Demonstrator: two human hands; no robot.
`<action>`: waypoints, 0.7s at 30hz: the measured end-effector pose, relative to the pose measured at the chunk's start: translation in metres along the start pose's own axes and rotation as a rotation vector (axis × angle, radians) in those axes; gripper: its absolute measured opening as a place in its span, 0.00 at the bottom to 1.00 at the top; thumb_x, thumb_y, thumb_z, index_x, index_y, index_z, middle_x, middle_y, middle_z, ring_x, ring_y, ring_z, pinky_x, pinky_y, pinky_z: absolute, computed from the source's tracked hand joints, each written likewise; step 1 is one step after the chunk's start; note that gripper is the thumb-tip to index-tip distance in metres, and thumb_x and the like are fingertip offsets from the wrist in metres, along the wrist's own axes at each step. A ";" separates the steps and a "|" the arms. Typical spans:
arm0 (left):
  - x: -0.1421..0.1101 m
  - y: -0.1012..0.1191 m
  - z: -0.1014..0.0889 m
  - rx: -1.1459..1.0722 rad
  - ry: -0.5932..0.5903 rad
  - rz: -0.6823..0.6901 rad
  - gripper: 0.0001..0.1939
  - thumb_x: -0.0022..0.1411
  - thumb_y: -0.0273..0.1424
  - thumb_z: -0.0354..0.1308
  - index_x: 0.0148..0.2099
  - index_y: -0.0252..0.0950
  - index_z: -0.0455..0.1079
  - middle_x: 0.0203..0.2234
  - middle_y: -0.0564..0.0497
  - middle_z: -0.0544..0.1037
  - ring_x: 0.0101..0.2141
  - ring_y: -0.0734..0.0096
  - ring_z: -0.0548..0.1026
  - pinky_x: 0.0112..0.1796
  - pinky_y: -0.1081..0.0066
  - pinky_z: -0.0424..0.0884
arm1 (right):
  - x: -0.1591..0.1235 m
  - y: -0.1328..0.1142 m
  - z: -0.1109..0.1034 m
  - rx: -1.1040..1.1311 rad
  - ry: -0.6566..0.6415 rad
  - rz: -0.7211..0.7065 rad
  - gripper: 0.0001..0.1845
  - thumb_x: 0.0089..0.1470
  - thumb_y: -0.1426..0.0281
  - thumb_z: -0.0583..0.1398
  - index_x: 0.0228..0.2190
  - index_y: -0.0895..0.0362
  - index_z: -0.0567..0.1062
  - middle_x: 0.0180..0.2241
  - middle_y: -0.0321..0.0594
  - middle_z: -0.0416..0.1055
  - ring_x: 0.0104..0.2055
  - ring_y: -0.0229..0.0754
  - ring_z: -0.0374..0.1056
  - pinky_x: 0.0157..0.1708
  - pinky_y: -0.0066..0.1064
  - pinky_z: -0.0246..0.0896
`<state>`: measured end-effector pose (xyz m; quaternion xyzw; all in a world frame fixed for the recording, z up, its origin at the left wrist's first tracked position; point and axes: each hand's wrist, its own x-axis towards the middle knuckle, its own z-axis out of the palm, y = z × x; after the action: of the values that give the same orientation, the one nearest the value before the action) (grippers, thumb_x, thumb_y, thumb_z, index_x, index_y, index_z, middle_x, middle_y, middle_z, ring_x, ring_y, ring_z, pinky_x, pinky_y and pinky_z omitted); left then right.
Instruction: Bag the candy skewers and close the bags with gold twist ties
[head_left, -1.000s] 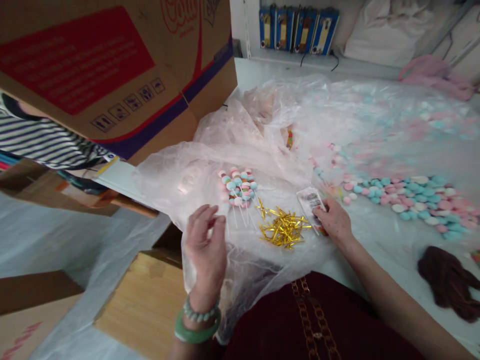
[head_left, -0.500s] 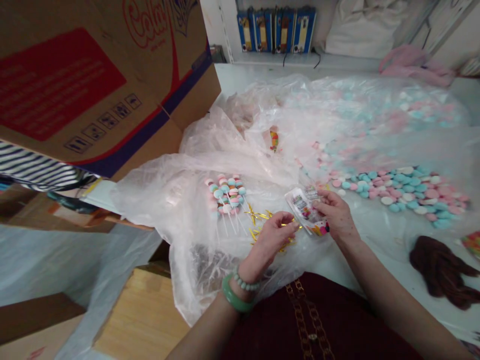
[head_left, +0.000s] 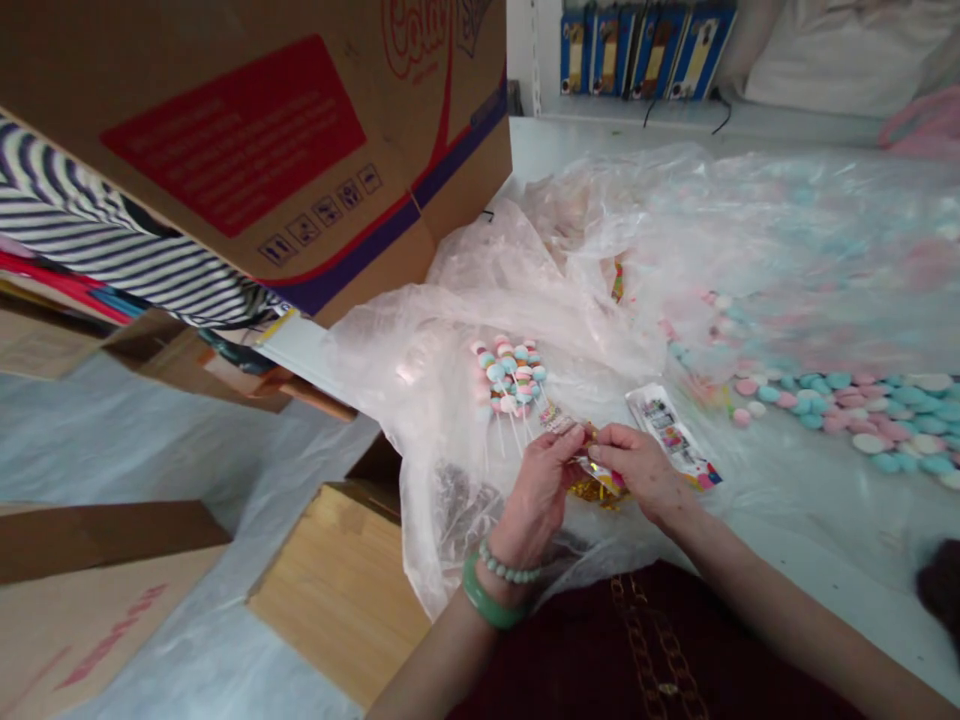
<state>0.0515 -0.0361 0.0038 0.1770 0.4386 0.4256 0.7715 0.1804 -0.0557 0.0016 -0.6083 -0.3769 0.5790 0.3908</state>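
Both hands are closed at the edge of one small printed plastic bag [head_left: 556, 418], whose ends show beyond the fingers. My left hand [head_left: 544, 475] pinches it from the left, and my right hand [head_left: 637, 468] from the right, fingertips nearly meeting. Gold twist ties [head_left: 596, 492] lie in a pile just beneath. A stack of similar printed bags [head_left: 670, 430] rests on the plastic sheet beside my right hand. Left and beyond the hands is a bunch of marshmallow skewers [head_left: 511, 372], pink, blue and white on white sticks.
Loose pastel marshmallows [head_left: 862, 410] spread to the right, more under a clear plastic sheet [head_left: 600, 340]. A large cardboard box [head_left: 420, 240] stands at the left. A wooden box [head_left: 345, 590] sits below the table edge. Dark brown cloth [head_left: 941, 585] lies far right.
My right hand has drawn one printed bag from the stack, leaving the stack on the sheet, and moved left to meet my left hand. The camera view has shifted left.
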 end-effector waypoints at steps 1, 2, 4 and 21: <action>-0.001 0.000 -0.005 0.023 0.000 -0.015 0.17 0.44 0.37 0.71 0.32 0.29 0.75 0.25 0.49 0.76 0.25 0.74 0.71 0.28 0.74 0.66 | 0.001 -0.001 0.004 -0.057 -0.003 -0.006 0.13 0.44 0.59 0.61 0.21 0.56 0.69 0.16 0.28 0.59 0.20 0.33 0.53 0.21 0.27 0.45; -0.001 -0.001 -0.009 0.032 0.011 -0.015 0.17 0.43 0.37 0.72 0.31 0.29 0.75 0.24 0.49 0.76 0.25 0.74 0.71 0.28 0.74 0.65 | 0.003 -0.002 0.007 -0.114 -0.004 -0.012 0.14 0.44 0.58 0.60 0.20 0.56 0.70 0.16 0.29 0.59 0.21 0.34 0.54 0.21 0.27 0.45; 0.002 -0.002 -0.015 -0.002 0.060 0.028 0.16 0.41 0.36 0.72 0.28 0.29 0.74 0.23 0.50 0.75 0.24 0.76 0.70 0.27 0.74 0.65 | 0.006 -0.004 0.014 -0.198 -0.011 -0.001 0.16 0.46 0.57 0.60 0.19 0.56 0.69 0.15 0.29 0.59 0.20 0.34 0.53 0.21 0.27 0.45; 0.016 0.012 -0.032 -0.131 0.150 0.165 0.11 0.45 0.32 0.68 0.31 0.33 0.72 0.24 0.53 0.74 0.24 0.76 0.69 0.28 0.74 0.65 | -0.008 -0.008 0.021 -0.260 0.038 -0.102 0.10 0.45 0.64 0.59 0.18 0.55 0.70 0.16 0.30 0.61 0.21 0.35 0.56 0.24 0.28 0.49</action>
<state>0.0228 -0.0196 -0.0149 0.1296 0.4503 0.5274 0.7088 0.1592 -0.0587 0.0115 -0.6449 -0.4715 0.4931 0.3446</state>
